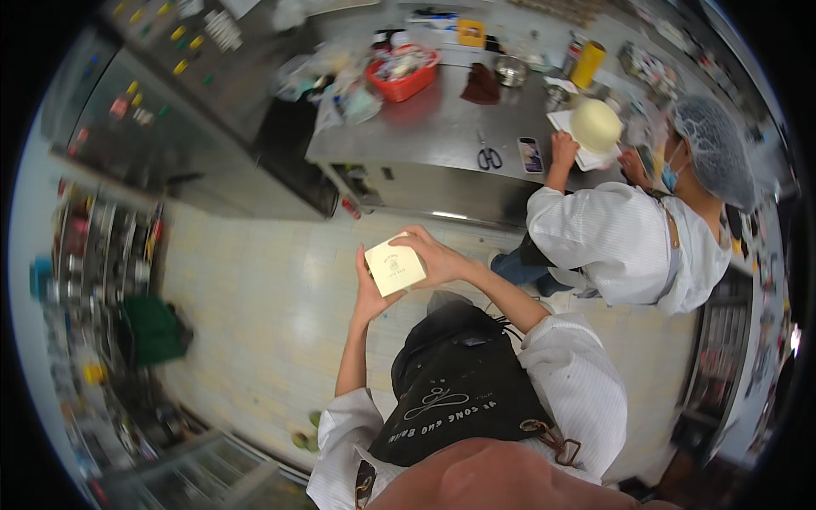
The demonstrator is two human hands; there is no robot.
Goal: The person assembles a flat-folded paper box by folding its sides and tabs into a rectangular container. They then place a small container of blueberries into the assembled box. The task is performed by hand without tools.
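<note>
Between my two hands, above the floor, is a small pale-yellow square box with dark printing on its top. My left hand grips its left and near sides, the thumb along the edge. My right hand wraps round the far right corner, with fingers over the top edge. The box's underside is hidden. Both forearms come in past white sleeves, with a black apron below them.
Ahead stands a steel table with a red basket, scissors and a phone. At its right a person in a hairnet handles a pale dome-shaped cake. Left are a steel fridge and loaded shelves.
</note>
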